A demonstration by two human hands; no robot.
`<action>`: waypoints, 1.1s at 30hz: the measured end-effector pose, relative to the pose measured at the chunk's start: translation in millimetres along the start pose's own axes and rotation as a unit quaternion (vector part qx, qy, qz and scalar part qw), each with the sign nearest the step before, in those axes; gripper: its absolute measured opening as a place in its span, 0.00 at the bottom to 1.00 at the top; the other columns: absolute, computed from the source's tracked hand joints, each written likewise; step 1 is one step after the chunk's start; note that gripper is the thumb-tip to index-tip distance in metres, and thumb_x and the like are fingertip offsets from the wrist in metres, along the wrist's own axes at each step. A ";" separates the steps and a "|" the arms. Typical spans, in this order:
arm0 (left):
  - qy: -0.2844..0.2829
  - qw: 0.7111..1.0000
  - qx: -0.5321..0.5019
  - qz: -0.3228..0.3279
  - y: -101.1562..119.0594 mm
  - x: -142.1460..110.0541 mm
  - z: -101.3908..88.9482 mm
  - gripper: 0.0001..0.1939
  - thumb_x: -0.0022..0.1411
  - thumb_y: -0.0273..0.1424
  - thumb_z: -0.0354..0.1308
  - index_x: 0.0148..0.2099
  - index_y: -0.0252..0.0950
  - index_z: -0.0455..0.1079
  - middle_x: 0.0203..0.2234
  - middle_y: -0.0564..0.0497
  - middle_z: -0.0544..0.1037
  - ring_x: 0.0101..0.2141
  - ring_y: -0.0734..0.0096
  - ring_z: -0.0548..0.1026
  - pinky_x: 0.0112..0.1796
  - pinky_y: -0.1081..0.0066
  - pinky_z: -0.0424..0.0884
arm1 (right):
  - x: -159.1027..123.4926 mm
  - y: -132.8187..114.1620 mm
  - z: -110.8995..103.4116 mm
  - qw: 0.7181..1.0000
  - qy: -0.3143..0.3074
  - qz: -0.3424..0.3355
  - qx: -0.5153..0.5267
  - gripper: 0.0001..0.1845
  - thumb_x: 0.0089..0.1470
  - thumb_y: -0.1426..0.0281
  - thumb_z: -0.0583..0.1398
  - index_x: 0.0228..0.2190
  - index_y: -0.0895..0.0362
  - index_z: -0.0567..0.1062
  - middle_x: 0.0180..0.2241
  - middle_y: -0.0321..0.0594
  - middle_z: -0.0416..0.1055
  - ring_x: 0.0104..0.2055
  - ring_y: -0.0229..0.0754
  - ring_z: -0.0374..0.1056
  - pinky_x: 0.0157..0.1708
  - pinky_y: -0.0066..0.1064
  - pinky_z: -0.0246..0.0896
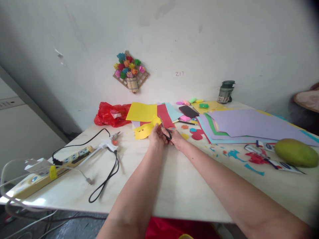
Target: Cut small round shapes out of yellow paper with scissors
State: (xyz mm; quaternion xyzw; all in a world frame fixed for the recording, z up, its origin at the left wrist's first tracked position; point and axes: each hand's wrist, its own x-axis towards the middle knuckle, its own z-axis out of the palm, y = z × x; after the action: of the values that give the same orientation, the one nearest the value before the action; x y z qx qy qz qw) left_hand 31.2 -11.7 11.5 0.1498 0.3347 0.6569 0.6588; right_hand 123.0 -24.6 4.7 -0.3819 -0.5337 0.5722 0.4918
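Observation:
Over the middle of the table, my left hand [156, 135] is closed on a piece of yellow paper [145, 130], which spreads out to the left of my fingers and has small cut-outs in it. My right hand [175, 138] grips a pair of scissors [167, 133] with dark handles, close beside the left hand. The scissor blades point away from me toward the yellow paper; whether they touch it I cannot make out. Behind my hands lie a yellow sheet [142, 112] and a red sheet [165, 116].
A glue gun [109, 143] and a power strip [50, 172] with cables are on the left, a red plastic bag [112, 114] behind them. Stacked coloured paper [249, 122], paper scraps [235, 154], a mango [296, 152] and a bottle [226, 92] occupy the right side.

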 end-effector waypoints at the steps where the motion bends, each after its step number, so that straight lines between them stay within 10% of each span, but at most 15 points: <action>1: 0.005 1.000 0.003 0.001 0.0 -0.5 0.5 0.11 0.59 0.38 0.59 0.33 0.35 0.69 0.14 0.56 0.67 0.10 0.76 0.62 0.12 0.74 0.56 | -0.2 -0.4 0.1 1.000 0.000 -0.001 0.001 0.30 0.37 0.43 0.66 0.22 0.56 0.65 0.15 0.30 0.64 0.13 0.29 0.58 0.09 0.21 0.40; 33: -0.002 1.000 0.005 0.012 -0.7 -7.3 4.8 0.11 0.59 0.37 0.58 0.29 0.35 0.65 0.12 0.57 0.66 0.08 0.76 0.60 0.11 0.74 0.51 | 1.2 0.8 0.3 1.000 0.008 0.005 0.005 0.27 0.41 0.47 0.66 0.22 0.56 0.64 0.14 0.29 0.62 0.13 0.29 0.56 0.11 0.23 0.36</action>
State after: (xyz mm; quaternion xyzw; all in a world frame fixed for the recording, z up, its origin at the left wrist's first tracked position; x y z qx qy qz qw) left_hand 35.4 -17.6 16.4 0.1583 0.3347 0.6626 0.6511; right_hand 122.3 -23.4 4.0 -0.3868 -0.5250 0.5745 0.4947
